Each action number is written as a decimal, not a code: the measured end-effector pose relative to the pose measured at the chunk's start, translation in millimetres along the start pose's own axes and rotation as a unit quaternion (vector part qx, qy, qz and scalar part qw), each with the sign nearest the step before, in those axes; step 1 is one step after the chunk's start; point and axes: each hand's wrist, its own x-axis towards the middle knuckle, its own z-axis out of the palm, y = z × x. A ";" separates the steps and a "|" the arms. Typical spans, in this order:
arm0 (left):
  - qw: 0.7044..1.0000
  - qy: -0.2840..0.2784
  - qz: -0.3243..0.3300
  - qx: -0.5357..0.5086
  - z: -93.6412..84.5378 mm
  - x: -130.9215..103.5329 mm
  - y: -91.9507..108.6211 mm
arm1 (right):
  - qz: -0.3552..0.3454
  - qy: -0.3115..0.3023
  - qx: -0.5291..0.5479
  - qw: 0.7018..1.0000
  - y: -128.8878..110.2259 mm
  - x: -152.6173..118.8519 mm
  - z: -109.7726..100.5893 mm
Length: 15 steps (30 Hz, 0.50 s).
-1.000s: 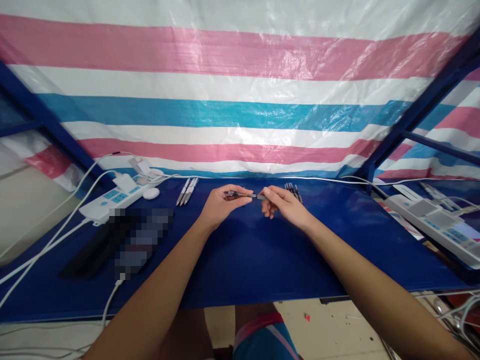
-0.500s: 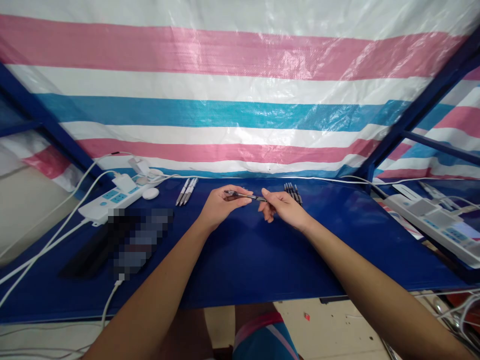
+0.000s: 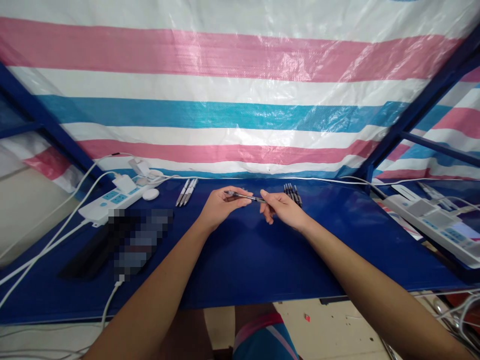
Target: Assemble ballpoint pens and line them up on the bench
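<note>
Slim dark pen (image 3: 240, 195) spans both hands, the left fingers (image 3: 245, 192) and right fingers (image 3: 265, 195) pinching its narrow barrel.

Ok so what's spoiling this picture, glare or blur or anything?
In the head view, bright glare streaks the striped sheet; also in the head view, coarse pixel blocks mask a dark object at left; same head view, the pen shows little fine detail.

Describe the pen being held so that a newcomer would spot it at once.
Over the blue table, before the striped sheet, the left hand and right hand nearly meet. The pen is the slim, dark-and-silver piece spanning the gap between their fingertips. It alone is held: the white-and-grey pens to its left and the dark pens to its right lie on the table.
</note>
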 end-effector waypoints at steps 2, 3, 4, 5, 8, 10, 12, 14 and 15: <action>1.000 -0.003 -0.002 -0.003 -0.4 0.4 -0.7 | 0.004 0.000 0.016 1.000 0.0 0.4 0.4; 1.000 -0.004 -0.002 -0.007 -0.7 0.7 -1.1 | 0.004 0.005 0.028 1.000 -0.3 0.7 0.4; 1.000 -0.003 -0.004 -0.017 -1.0 1.2 -1.3 | 0.003 0.012 0.040 0.999 -0.5 1.1 0.2; 0.999 -0.002 -0.007 -0.032 -1.3 1.7 -1.3 | 0.002 0.021 0.051 0.998 -0.6 1.7 -0.3; 0.994 0.010 -0.027 -0.105 -1.8 3.5 0.7 | 0.006 0.054 0.066 0.996 0.6 4.2 -3.1; 0.987 0.020 -0.040 -0.153 -2.6 4.5 3.2 | 0.009 0.067 0.066 0.996 2.5 5.7 -5.2; 0.981 0.026 -0.051 -0.187 -4.6 5.2 5.4 | 0.011 0.072 0.066 0.995 4.6 6.8 -6.7; 0.977 0.029 -0.058 -0.203 -7.8 5.8 6.2 | 0.012 0.071 0.067 0.995 6.5 7.4 -7.3; 0.976 0.027 -0.061 -0.206 -9.6 6.1 6.1 | 0.014 0.069 0.067 0.995 7.4 7.6 -7.4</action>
